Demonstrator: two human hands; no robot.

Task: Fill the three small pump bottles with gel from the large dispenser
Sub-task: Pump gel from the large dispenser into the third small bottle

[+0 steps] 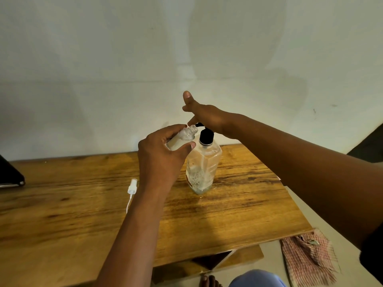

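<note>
The left hand (163, 150) grips a small pump bottle (183, 137) with thumb and curled fingers, tilting it so its open threaded neck sits right at the black spout of the large dispenser (204, 164). The right hand (204, 114) rests on the dispenser's black pump head (206, 136) — its forefinger and thumb are stretched out straight, and the palm seems to press the top, though the contact is hidden under the hand. The dispenser stands upright on the wooden table (83, 204), clear-walled, with foamy gel low inside. Left of the left forearm a white pump top (132, 188) lies on the wood with its tube trailing — well apart from the bottle. A checked cloth (308, 259) lies on the floor beside the table's right corner.
</note>
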